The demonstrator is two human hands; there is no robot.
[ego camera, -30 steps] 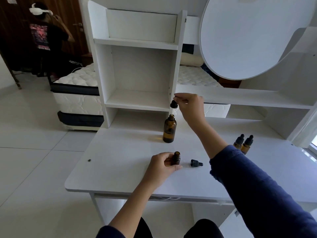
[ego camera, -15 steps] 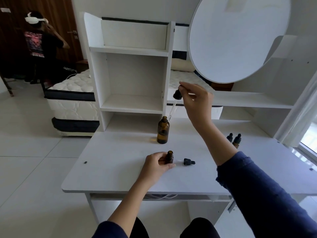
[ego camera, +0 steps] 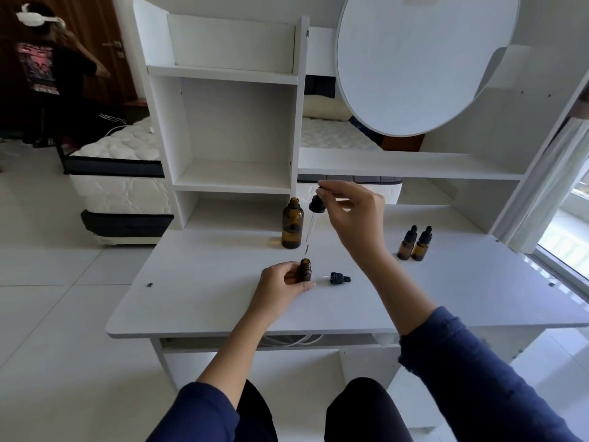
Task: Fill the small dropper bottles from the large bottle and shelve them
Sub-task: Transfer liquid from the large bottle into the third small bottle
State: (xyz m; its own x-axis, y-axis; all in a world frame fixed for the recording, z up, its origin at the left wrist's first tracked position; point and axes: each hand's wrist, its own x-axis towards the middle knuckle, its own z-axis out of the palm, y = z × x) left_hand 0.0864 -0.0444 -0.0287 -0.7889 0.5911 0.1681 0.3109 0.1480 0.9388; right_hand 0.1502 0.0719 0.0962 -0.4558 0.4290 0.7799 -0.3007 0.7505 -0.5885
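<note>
1 small bottle (uncapped) gripped in left hand, right hand raised, pinching dropper

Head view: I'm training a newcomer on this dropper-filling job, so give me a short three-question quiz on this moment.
1. True or false: the large bottle stands uncapped.
2. What does the right hand pinch? A) the long dropper B) a funnel C) a spoon
3. How many capped small bottles stand apart from the open small bottle that the left hand holds?
Key: 1 true; 2 A; 3 two.
</note>
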